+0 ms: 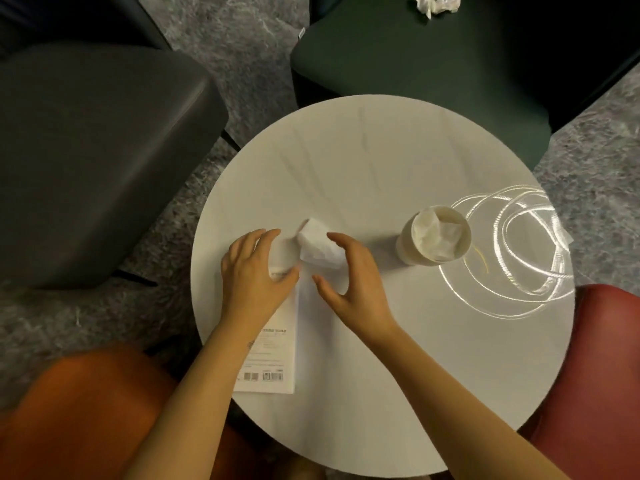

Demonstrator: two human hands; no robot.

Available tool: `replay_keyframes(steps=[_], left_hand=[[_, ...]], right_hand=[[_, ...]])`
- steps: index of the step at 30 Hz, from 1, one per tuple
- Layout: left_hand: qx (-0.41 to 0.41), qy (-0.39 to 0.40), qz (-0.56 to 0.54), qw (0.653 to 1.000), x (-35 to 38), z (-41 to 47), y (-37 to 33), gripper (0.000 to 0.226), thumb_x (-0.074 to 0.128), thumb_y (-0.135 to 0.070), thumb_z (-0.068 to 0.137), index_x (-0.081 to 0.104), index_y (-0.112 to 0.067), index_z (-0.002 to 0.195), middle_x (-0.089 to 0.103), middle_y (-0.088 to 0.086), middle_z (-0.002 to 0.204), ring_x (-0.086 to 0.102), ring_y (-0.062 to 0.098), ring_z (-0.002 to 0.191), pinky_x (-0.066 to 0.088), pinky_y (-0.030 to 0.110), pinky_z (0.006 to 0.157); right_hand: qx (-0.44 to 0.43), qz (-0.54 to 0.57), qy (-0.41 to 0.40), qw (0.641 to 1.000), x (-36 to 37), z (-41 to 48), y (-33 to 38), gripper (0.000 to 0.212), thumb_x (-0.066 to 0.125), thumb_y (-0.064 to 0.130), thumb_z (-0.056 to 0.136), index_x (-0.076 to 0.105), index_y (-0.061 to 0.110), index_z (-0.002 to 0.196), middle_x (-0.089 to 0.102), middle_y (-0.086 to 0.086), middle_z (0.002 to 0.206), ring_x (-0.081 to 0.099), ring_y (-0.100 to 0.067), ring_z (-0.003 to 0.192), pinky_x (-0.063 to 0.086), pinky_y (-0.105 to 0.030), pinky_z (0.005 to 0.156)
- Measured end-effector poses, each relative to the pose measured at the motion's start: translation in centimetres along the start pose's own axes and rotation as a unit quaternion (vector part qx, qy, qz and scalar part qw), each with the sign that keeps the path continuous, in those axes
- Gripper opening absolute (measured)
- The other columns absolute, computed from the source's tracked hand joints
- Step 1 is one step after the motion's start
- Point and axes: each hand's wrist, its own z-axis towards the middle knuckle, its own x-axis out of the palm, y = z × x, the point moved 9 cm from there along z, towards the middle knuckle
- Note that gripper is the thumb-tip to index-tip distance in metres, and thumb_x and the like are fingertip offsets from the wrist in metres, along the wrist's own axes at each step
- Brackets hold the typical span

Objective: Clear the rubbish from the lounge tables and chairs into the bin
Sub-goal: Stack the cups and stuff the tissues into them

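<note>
Grey mottled carpet (pixel 242 46) spreads beyond the grip and off to its left. Bright looping rings of glare (pixel 512 244) lie well to its right. A small white tag (pixel 302 32) shows far beyond it.

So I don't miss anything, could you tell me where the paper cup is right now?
The paper cup stands upright on the right side of the round table, a tissue stuffed inside, right of the right hand.
</note>
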Motion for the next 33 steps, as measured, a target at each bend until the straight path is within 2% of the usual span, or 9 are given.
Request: replay_keyframes(steps=[3,7,10,13,16,21,27,33], left_hand=[[-0.02,0.01,0.023,0.999,0.2,-0.9,1.3,0.068,0.067,-0.043,0.076,0.043,-0.017,0.134,0.041,0.009,0.141,0.033,0.028,0.13,0.03,0.047,0.104],[-0.057,0.014,0.039,0.997,0.7,-3.0,2.1,0.083,0.063,-0.055,0.072,0.029,-0.025,0.141,0.023,0.009,0.15,0.018,0.03,0.136,0.024,0.05,0.106],[-0.07,0.03,0.046,0.996,1.7,-4.3,2.1,0.093,0.065,-0.059,0.067,0.021,-0.03,0.143,0.01,0.008,0.153,0.007,0.028,0.138,0.02,0.051,0.108],[-0.078,0.039,0.062,0.994,2.6,-4.5,2.1,0.096,0.067,-0.059,0.065,0.018,-0.033,0.143,-0.003,0.003,0.154,-0.004,0.025,0.139,0.018,0.05,0.108],[-0.084,0.044,0.073,0.993,2.9,-4.5,2.2,0.088,0.066,-0.055,0.067,0.026,-0.031,0.141,0.002,0.004,0.154,-0.003,0.028,0.14,0.022,0.049,0.104],[-0.062,0.04,0.071,0.995,2.5,-3.9,1.2,0.073,0.068,-0.048,0.066,0.041,-0.026,0.13,0.015,0.006,0.152,0.004,0.03,0.139,0.025,0.051,0.101],[-0.006,0.031,0.065,0.997,-0.4,-1.7,-4.1,0.075,0.069,-0.052,0.067,0.039,-0.028,0.132,0.013,0.005,0.152,0.003,0.031,0.138,0.027,0.05,0.101],[0.065,0.018,0.054,0.996,-2.8,1.0,-11.5,0.078,0.068,-0.054,0.068,0.035,-0.029,0.134,0.012,0.004,0.152,0.002,0.031,0.138,0.025,0.049,0.102]], right_hand=[[0.03,-0.027,0.002,0.999,1.8,0.8,-2.1,0.055,0.069,0.02,0.08,0.045,0.01,0.128,0.052,-0.006,0.128,0.048,-0.02,0.115,0.04,-0.035,0.099],[0.016,-0.121,0.019,0.992,3.8,1.9,-3.3,0.052,0.066,0.013,0.079,0.049,0.013,0.128,0.049,-0.009,0.133,0.043,-0.029,0.122,0.027,-0.036,0.103],[0.003,-0.175,0.009,0.985,4.2,2.2,-3.7,0.04,0.063,0.004,0.079,0.058,0.01,0.118,0.055,-0.013,0.123,0.047,-0.035,0.115,0.032,-0.04,0.097],[-0.001,-0.185,-0.013,0.983,4.1,2.0,-3.8,0.034,0.064,-0.001,0.078,0.063,0.008,0.11,0.059,-0.015,0.112,0.05,-0.036,0.105,0.035,-0.039,0.09],[0.0,-0.182,-0.023,0.983,3.9,1.6,-3.7,0.031,0.065,-0.004,0.075,0.065,0.006,0.104,0.061,-0.015,0.103,0.052,-0.035,0.094,0.037,-0.035,0.081],[-0.01,-0.15,-0.06,0.987,1.8,0.6,-1.7,0.026,0.063,-0.006,0.074,0.067,0.005,0.098,0.064,-0.014,0.095,0.055,-0.033,0.088,0.038,-0.033,0.078],[-0.085,-0.159,-0.14,0.974,-4.9,0.2,4.8,0.033,0.064,-0.012,0.068,0.067,0.003,0.097,0.064,-0.015,0.093,0.057,-0.032,0.085,0.042,-0.037,0.075],[-0.054,-0.187,-0.247,0.949,-13.4,-0.5,5.3,0.034,0.063,-0.007,0.068,0.066,0.004,0.1,0.064,-0.015,0.097,0.056,-0.035,0.088,0.036,-0.032,0.078]])
